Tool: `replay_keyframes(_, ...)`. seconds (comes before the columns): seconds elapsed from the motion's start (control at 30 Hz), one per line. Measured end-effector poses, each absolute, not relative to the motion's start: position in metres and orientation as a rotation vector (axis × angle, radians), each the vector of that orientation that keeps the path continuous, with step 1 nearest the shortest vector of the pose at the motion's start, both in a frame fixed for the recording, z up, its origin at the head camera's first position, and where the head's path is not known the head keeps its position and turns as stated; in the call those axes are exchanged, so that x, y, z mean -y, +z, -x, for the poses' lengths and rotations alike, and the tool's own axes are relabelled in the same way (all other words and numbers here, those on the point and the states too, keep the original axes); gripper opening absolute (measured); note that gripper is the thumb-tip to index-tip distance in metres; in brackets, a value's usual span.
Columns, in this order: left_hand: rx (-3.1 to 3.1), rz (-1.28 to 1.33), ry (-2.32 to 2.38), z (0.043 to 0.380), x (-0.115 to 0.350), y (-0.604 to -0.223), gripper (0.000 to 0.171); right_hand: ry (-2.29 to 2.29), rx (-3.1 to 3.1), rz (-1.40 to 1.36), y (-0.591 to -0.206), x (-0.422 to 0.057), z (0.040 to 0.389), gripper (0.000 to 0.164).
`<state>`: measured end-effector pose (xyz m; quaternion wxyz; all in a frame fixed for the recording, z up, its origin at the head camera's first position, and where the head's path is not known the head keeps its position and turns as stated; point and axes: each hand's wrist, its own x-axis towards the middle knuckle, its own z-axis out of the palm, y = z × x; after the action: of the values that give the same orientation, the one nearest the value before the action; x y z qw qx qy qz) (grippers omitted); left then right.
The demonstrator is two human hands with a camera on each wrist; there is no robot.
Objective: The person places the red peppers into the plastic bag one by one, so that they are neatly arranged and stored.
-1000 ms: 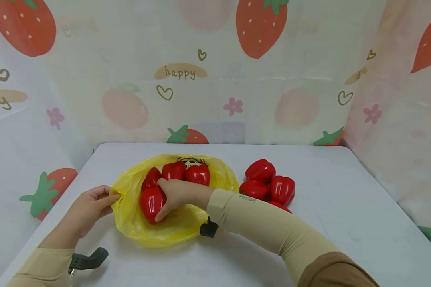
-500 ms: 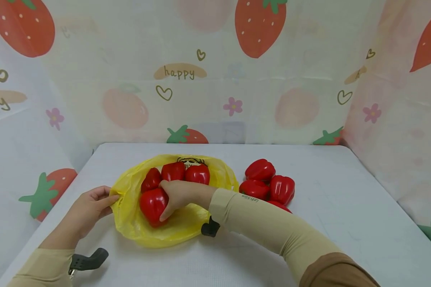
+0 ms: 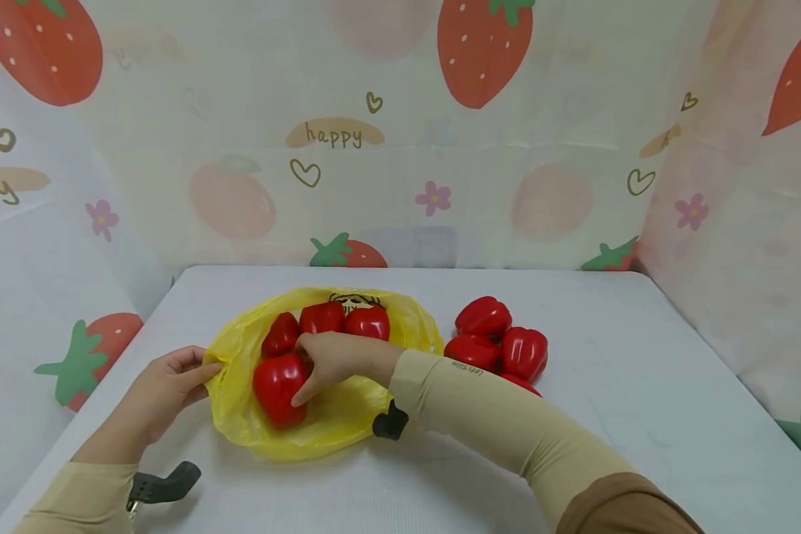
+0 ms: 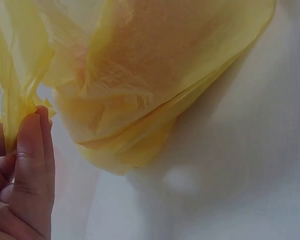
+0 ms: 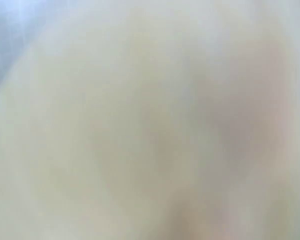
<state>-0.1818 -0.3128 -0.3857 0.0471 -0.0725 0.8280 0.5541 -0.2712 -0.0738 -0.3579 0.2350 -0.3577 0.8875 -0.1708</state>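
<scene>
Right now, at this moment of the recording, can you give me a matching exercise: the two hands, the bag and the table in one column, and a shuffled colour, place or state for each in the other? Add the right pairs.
Column one
1. left hand
2. right hand
3. plastic bag
4. table

Column two
A. white, under the bag
B. holding a red bell pepper within the bag's opening
C. pinching the bag's edge
D. yellow, mouth spread open

Right pairs: 1-C, 2-B, 3-D, 4-A

Prob. staged setup: wht tbl (image 3: pixel 641 386), strawberry-print backdrop (image 3: pixel 400 156)
</scene>
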Motion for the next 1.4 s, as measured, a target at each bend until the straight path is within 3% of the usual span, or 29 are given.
replay_keyframes(0.43,-2.54,0.249,1.66,0.183,0.31,-0.386,0.047,-0.574,-2.377,1.061,-0.331,0.049,0.281,0.069)
replay_keyframes(0.7,-2.546,0.242,1.65,0.183,0.309,-0.385,0.048,-0.659,-2.34,1.142,-0.31,0.023,0.284,0.054)
replay_keyframes(1.4,-2.54,0.229,1.639,0.187,0.309,-0.384,0.047,-0.821,-2.372,0.981,-0.29,-0.057,0.302,0.051)
